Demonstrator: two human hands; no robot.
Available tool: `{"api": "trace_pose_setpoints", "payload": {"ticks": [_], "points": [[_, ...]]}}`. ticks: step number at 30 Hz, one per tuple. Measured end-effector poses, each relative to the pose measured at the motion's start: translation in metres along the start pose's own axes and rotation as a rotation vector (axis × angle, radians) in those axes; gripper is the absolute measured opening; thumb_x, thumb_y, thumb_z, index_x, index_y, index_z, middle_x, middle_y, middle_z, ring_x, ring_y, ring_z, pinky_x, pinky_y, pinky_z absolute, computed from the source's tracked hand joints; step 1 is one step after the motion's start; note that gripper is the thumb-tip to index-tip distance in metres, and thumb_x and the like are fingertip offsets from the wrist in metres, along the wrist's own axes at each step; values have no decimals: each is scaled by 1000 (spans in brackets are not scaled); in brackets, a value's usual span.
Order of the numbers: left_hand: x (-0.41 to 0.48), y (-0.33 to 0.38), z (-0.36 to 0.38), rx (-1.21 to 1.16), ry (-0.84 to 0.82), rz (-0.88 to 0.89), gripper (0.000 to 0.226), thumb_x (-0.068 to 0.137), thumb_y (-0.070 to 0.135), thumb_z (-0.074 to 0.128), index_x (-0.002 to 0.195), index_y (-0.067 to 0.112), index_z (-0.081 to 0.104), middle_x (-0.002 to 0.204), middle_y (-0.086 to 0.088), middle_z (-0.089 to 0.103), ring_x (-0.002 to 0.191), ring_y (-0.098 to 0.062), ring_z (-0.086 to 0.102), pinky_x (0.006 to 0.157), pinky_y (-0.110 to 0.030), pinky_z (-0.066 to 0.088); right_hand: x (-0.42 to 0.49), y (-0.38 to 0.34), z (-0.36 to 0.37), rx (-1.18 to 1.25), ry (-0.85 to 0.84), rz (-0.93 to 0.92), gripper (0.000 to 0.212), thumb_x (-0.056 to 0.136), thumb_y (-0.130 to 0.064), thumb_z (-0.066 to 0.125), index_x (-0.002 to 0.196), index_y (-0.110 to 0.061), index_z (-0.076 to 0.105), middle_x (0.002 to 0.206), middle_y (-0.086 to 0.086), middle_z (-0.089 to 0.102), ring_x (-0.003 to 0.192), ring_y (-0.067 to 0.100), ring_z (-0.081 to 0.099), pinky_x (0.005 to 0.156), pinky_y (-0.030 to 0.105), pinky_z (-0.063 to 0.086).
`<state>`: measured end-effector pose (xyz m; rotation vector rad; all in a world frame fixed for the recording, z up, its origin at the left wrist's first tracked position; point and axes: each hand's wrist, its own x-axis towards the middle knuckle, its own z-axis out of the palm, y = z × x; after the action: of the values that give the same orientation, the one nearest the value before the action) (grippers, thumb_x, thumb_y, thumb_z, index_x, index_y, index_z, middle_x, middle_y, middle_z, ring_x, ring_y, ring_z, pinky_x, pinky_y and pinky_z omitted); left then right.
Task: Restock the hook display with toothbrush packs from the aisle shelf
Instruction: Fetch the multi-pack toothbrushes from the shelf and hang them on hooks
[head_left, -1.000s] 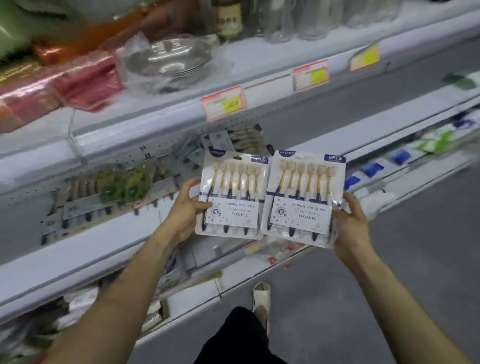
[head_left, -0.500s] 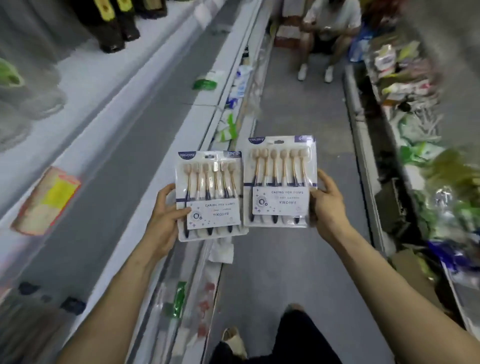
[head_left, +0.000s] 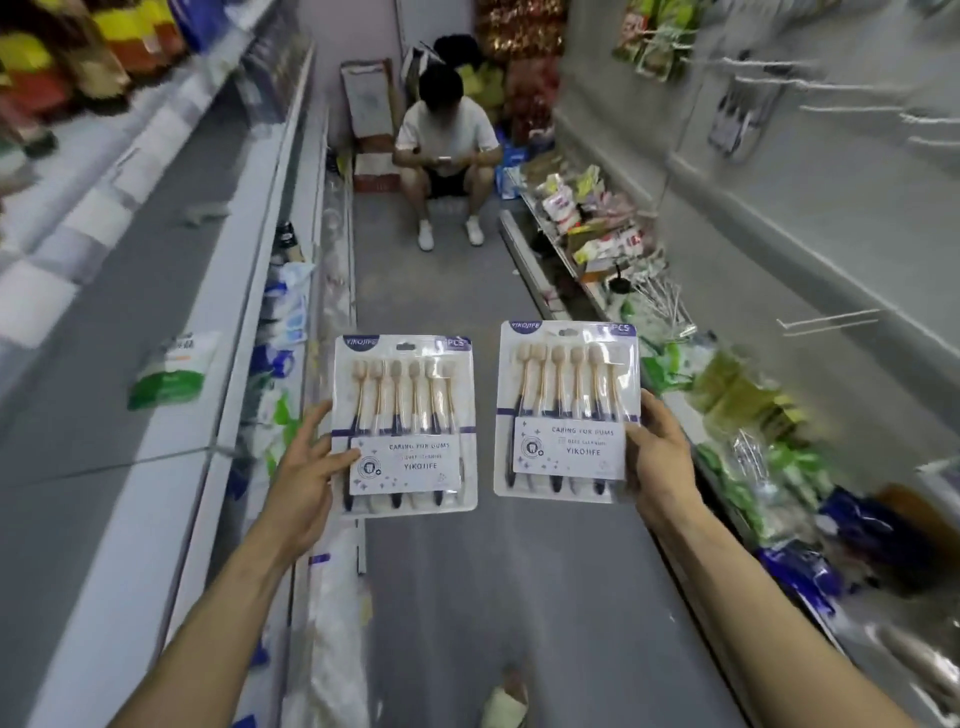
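Note:
I hold two clear blister packs of toothbrushes in front of me over the aisle floor. My left hand (head_left: 306, 467) grips the left toothbrush pack (head_left: 405, 426) by its left edge, thumb on the label. My right hand (head_left: 662, 457) grips the right toothbrush pack (head_left: 566, 410) by its right edge. The packs stand upright, a small gap apart. Bare metal display hooks (head_left: 826, 319) stick out of the grey wall panel on the right, with more hooks (head_left: 769, 83) higher up.
White aisle shelves (head_left: 249, 291) with packets run along the left. Low right-hand shelves (head_left: 597, 249) carry green and white goods. A person (head_left: 447, 156) sits at the far end of the grey floor, beside boxes. My foot (head_left: 504, 701) shows at the bottom.
My view has swung right from the left shelf to look down the aisle. Both packs stay in my hands and have moved apart, the right one now nearer the hook wall.

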<state>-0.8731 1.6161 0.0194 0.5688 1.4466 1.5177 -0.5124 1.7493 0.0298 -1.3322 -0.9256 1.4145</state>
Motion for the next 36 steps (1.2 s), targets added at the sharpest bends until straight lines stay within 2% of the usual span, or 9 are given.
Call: {"api": "trace_pose_setpoints", "payload": {"ticks": [3, 6, 8, 11, 15, 20, 26, 30, 36], "points": [[69, 28, 31, 21, -43, 27, 74, 95, -16, 56, 146, 38, 53, 133, -6, 71, 127, -24, 66, 107, -43, 52, 59, -28, 17, 36, 4, -17, 47, 97, -5, 56, 129, -36, 65, 127, 5, 74, 114, 31, 73, 97, 59, 57], [132, 54, 59, 31, -66, 53, 73, 95, -16, 56, 145, 37, 53, 133, -4, 72, 127, -23, 66, 102, -37, 57, 105, -62, 38, 72, 25, -27, 44, 101, 3, 51, 118, -36, 62, 119, 15, 76, 110, 36, 73, 91, 55, 61], [178, 70, 77, 22, -93, 69, 70, 95, -15, 56, 143, 36, 54, 131, -4, 73, 126, -24, 67, 103, -42, 57, 140, -77, 48, 87, 41, -21, 45, 103, 5, 47, 115, -36, 61, 119, 18, 75, 107, 35, 73, 90, 51, 62], [251, 89, 105, 36, -137, 77, 67, 97, -15, 54, 138, 38, 56, 126, 6, 75, 124, -19, 68, 103, -43, 57, 201, -86, 60, 78, 138, -34, 43, 104, 4, 46, 131, -26, 58, 124, 23, 71, 111, 38, 71, 99, 58, 57], [365, 103, 139, 94, -251, 83, 70, 93, -14, 58, 142, 36, 58, 134, -4, 71, 128, -27, 65, 106, -50, 50, 280, -94, 87, 142, 281, -18, 45, 106, 5, 41, 140, -24, 51, 121, 24, 72, 114, 39, 70, 98, 62, 55], [496, 129, 184, 125, -371, 18, 72, 92, -15, 58, 146, 34, 56, 134, -11, 70, 126, -28, 66, 97, -44, 58, 351, -112, 126, 105, 430, 17, 46, 104, 3, 41, 138, -27, 53, 118, 23, 73, 93, 35, 72, 57, 35, 57], [639, 162, 263, 201, -592, 9, 75, 91, -15, 59, 149, 33, 54, 136, -13, 69, 129, -32, 64, 110, -57, 48, 432, -140, 156, 93, 591, -21, 43, 104, 4, 40, 132, -26, 52, 112, 20, 76, 97, 28, 74, 79, 44, 61], [710, 173, 332, 180, -653, -10, 74, 91, -17, 58, 148, 31, 55, 134, -13, 70, 127, -31, 66, 108, -54, 49, 492, -156, 158, 108, 687, -21, 44, 105, 3, 40, 122, -35, 55, 106, 15, 78, 104, 40, 74, 92, 67, 57], [796, 180, 427, 168, -702, 25, 75, 88, -20, 58, 147, 25, 56, 134, -9, 70, 130, -29, 64, 112, -52, 48, 586, -187, 145, 154, 723, -104, 48, 102, 9, 40, 131, -27, 55, 115, 14, 75, 103, 36, 75, 91, 61, 59]]}}
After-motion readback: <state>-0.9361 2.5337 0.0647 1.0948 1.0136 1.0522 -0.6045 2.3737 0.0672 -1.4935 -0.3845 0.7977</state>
